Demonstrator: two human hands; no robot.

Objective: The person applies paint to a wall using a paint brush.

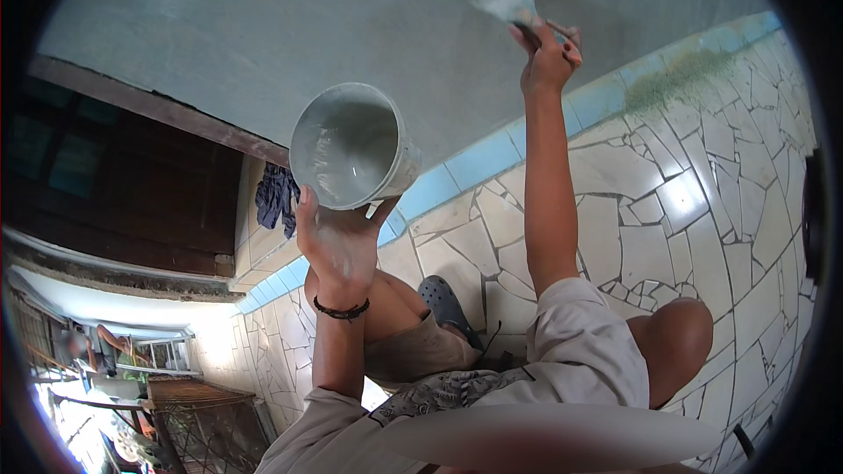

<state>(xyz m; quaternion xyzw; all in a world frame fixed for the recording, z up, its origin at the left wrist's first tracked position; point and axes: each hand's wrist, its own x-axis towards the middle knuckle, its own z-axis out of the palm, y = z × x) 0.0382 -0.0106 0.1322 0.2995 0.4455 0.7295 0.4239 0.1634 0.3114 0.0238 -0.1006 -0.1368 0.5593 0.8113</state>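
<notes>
My left hand (341,246) grips a grey-white plastic bucket (406,167) from below and behind, with the thumb up along its side. The bucket tilts so its mouth shows, and pale wet residue coats the inside. Up and to the right, my right hand (551,54) is closed round the dark handle of a paintbrush (504,2). The brush's whitish bristles are at the grey wall (421,44); whether they touch it I cannot tell. A dark beaded bracelet (341,309) circles my left wrist.
Light blue tiles (485,158) edge the wall's foot, beside a floor of broken cream tiles (615,184). A dark wooden door (132,184) is at left, with a dark crumpled cloth (277,197) on the tiled step by it. A person (107,347) is far off at lower left.
</notes>
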